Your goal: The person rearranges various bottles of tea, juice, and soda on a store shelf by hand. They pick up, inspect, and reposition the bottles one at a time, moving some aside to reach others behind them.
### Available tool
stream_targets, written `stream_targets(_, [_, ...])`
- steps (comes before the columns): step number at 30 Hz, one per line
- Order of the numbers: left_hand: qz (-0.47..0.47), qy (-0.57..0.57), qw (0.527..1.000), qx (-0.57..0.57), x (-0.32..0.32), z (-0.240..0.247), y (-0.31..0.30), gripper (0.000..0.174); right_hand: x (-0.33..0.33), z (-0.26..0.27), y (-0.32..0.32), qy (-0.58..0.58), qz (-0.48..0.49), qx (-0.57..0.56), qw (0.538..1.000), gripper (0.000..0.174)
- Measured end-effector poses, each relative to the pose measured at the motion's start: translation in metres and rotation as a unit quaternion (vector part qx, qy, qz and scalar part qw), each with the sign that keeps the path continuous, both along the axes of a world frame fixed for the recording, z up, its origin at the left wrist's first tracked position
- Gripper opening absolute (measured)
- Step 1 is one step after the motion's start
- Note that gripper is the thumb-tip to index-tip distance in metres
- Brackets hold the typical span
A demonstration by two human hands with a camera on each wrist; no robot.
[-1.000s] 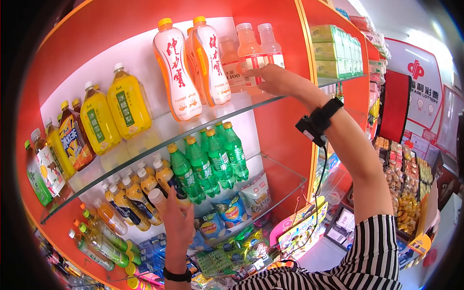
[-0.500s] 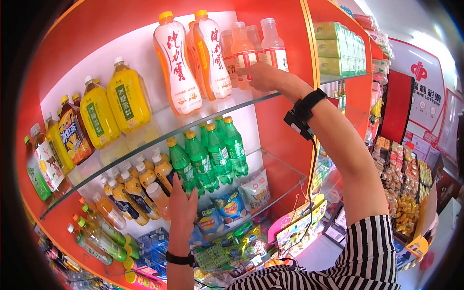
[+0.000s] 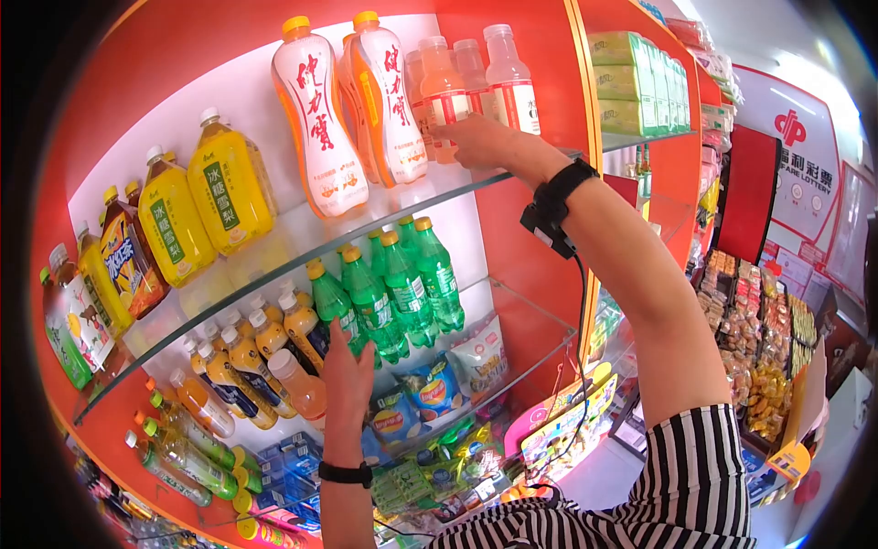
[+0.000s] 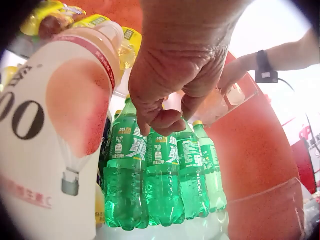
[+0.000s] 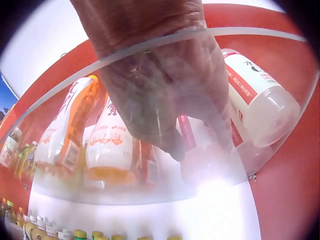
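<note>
On the upper glass shelf my right hand [image 3: 480, 145] grips the lower part of a peach-coloured juice bottle [image 3: 444, 87] with a red-and-white label. A matching juice bottle [image 3: 512, 87] stands to its right, and others are partly hidden behind. In the right wrist view, through the glass, thumb and fingers lie around the bottle's base [image 5: 202, 160]. My left hand [image 3: 347, 389] is raised before the lower shelf, fingers loosely bent and holding nothing. Just left of it stands another peach juice bottle [image 3: 297, 384], large in the left wrist view; green soda bottles [image 4: 162, 185] are behind the hand.
White-and-orange bottles [image 3: 318, 128] stand close left of my right hand, with yellow drink bottles [image 3: 229, 188] farther left. The glass shelf edge [image 3: 302, 261] runs between my hands. Chip bags [image 3: 430, 384] lie below. A red side panel [image 3: 535, 229] bounds the shelves at right.
My right hand has shifted the gripped juice bottle left, towards the white-and-orange bottles; a bottle behind now shows in the gap. My left hand stays near the lower shelf, its fingers slightly moved.
</note>
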State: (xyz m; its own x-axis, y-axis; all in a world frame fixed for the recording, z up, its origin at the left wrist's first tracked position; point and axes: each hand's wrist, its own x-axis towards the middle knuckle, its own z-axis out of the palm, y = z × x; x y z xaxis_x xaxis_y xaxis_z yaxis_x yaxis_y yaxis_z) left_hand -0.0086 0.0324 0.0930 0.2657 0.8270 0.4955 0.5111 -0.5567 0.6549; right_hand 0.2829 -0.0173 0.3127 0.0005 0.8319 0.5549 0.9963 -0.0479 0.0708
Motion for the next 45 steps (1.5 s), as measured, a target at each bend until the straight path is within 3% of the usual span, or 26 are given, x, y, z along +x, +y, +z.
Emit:
stream_targets(2, [0.013,0.035,0.995,0.091,0.000,-0.014,0.017,0.068,0.017,0.002,0.010,-0.021,0.039,0.006,0.999,0.051])
stream_targets(5, [0.006,0.012,0.996,0.092,0.002,-0.020,0.025,0.066,0.034,-0.001,0.019,-0.096,0.166,0.056,0.980,0.049])
stream_targets(7, [0.027,0.020,0.994,0.101,-0.003,-0.024,0.021,0.064,0.013,0.002,-0.022,0.015,0.083,0.040,0.996,0.046])
stream_targets(9, [0.005,-0.053,0.998,0.023,-0.006,-0.012,0.001,0.062,-0.001,-0.013,-0.058,0.049,0.116,0.159,0.979,0.041])
stream_targets(11, [0.014,-0.055,0.998,0.010,-0.009,-0.014,-0.002,0.060,-0.003,-0.040,-0.082,0.060,0.242,0.277,0.928,0.039])
stream_targets(13, [0.007,-0.098,0.992,0.074,-0.007,-0.021,0.003,0.060,-0.033,-0.072,-0.116,0.096,0.255,0.315,0.909,0.033])
stream_targets(15, [-0.007,-0.093,0.992,0.082,0.003,-0.006,-0.006,0.056,-0.054,-0.109,-0.148,0.060,0.228,0.275,0.932,0.025])
stream_targets(17, [0.009,-0.080,0.992,0.094,-0.007,0.000,-0.024,0.053,-0.075,-0.159,-0.165,0.042,0.321,0.197,0.925,0.021])
stream_targets(19, [-0.050,-0.033,0.951,0.302,-0.015,0.002,-0.043,0.039,-0.085,-0.185,-0.162,0.153,0.350,0.147,0.912,0.020])
stream_targets(20, [0.017,-0.026,0.920,0.391,-0.025,0.008,-0.046,0.029,-0.084,-0.193,-0.158,0.159,0.356,0.143,0.910,0.020])
stream_targets(21, [0.021,-0.021,0.922,0.386,-0.036,0.018,-0.048,0.029,-0.082,-0.201,-0.155,0.178,0.344,0.137,0.912,0.020])
stream_targets(23, [0.165,-0.009,0.883,0.440,-0.058,0.038,-0.044,0.034,-0.077,-0.213,-0.152,0.202,0.332,0.126,0.913,0.019])
stream_targets(26, [0.147,0.102,0.925,0.334,-0.084,0.032,-0.024,0.035,-0.073,-0.213,-0.141,0.252,0.345,0.100,0.898,0.018])
stream_targets(27, [0.152,0.102,0.925,0.333,-0.087,0.032,-0.020,0.035,-0.075,-0.212,-0.137,0.252,0.350,0.098,0.897,0.018])
stream_targets(29, [0.068,0.076,0.975,0.198,-0.091,0.030,-0.014,0.037,-0.078,-0.215,-0.127,0.237,0.371,0.091,0.893,0.018])
stream_targets(32, [0.019,0.034,0.992,0.118,-0.097,0.032,-0.011,0.035,-0.089,-0.221,-0.117,0.257,0.401,0.052,0.878,0.018])
stream_targets(35, [0.007,0.027,0.985,0.168,-0.090,0.037,-0.036,0.038,-0.099,-0.228,-0.112,0.284,0.428,0.043,0.857,0.020])
stream_targets(36, [-0.017,-0.005,0.986,0.167,-0.084,0.045,-0.048,0.039,-0.095,-0.236,-0.109,0.299,0.419,0.004,0.857,0.032])
stream_targets(37, [-0.045,-0.039,0.984,0.167,-0.078,0.058,-0.064,0.041,-0.098,-0.240,-0.107,0.295,0.412,0.014,0.862,0.032])
stream_targets(40, [-0.120,-0.093,0.970,0.191,-0.054,0.106,-0.097,0.039,-0.110,-0.232,-0.106,0.352,0.431,0.007,0.831,0.075])
stream_targets(42, [-0.261,-0.161,0.932,0.196,-0.034,0.133,-0.118,0.037,-0.118,-0.223,-0.110,0.333,0.443,0.040,0.831,0.100])
stream_targets(45, [-0.294,-0.123,0.900,0.297,-0.003,0.178,-0.129,0.037,-0.121,-0.211,-0.113,0.401,0.445,0.146,0.787,0.101])
